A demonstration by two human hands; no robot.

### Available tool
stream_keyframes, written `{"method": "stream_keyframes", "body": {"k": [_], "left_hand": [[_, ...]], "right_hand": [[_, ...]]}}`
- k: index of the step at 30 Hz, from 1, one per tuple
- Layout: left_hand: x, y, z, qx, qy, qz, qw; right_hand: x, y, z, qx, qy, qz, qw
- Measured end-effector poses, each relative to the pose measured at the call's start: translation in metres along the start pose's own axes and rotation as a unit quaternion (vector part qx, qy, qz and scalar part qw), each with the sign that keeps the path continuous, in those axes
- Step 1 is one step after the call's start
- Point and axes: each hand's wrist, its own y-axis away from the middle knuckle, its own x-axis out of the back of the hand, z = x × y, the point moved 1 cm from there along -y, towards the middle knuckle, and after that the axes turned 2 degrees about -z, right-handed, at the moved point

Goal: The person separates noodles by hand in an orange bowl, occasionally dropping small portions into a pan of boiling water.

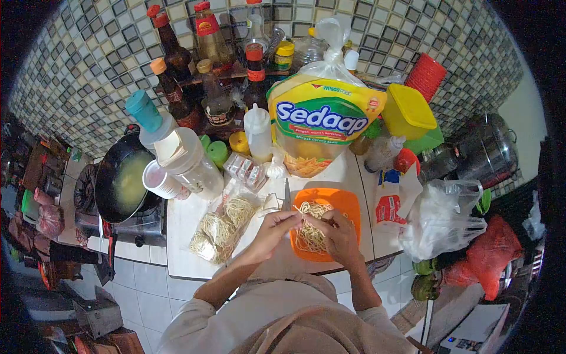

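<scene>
While both hands meet over the orange plate (342,203), the left hand (272,231) and right hand (341,233) pinch yellow noodles (311,233) lying on that plate, just below the big Sedaap bag (321,127).

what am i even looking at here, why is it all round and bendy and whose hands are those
This is one picture from a camera worn on a person's head, looking down at their own two bare hands. The wide lens bends the edges, which is why the tiled wall curves.

The left hand and right hand meet over an orange tray and pinch strands of yellow noodles lying in it. Beside the tray, a clear bag of noodles lies on the white counter. Behind stand a big yellow oil pouch, sauce bottles on a rack and a yellow box. At the left, a black wok holding pale liquid sits on the stove.
</scene>
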Motion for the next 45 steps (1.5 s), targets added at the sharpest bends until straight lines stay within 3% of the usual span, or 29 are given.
{"method": "stream_keyframes", "body": {"k": [9,19,21,22,24,27,33,39,41,45], "left_hand": [[-0.001,0.002,-0.002,-0.059,-0.025,0.021,0.998],[-0.008,0.008,0.001,-0.082,-0.067,0.07,0.992],[-0.008,0.008,0.0,-0.095,-0.072,0.079,0.99],[-0.008,0.009,0.0,-0.108,-0.108,0.076,0.985],[-0.009,0.01,0.001,-0.121,-0.143,0.073,0.98],[-0.012,0.012,0.001,-0.167,-0.234,0.006,0.958],[-0.018,0.01,0.001,-0.161,-0.35,-0.033,0.922],[-0.019,0.009,0.003,-0.213,-0.45,-0.043,0.866],[-0.016,0.006,0.0,-0.272,-0.488,-0.022,0.829],[-0.021,0.007,0.006,-0.3,-0.499,0.013,0.813]], "right_hand": [[0.011,-0.004,-0.013,-0.028,-0.054,-0.047,0.997],[0.004,0.002,-0.005,-0.015,-0.079,-0.02,0.997],[0.003,0.002,-0.003,-0.059,-0.098,0.05,0.992],[0.004,0.002,-0.004,-0.059,-0.098,0.05,0.992],[0.008,0.0,-0.002,-0.157,-0.12,0.03,0.98],[0.012,-0.004,0.001,-0.165,-0.133,0.052,0.976],[0.017,-0.011,0.007,-0.056,-0.008,0.056,0.997],[0.02,-0.015,-0.002,-0.049,-0.02,0.02,0.998],[0.019,-0.015,-0.005,-0.039,-0.021,0.024,0.999],[0.008,-0.01,-0.006,-0.016,-0.004,0.053,0.998]]}}
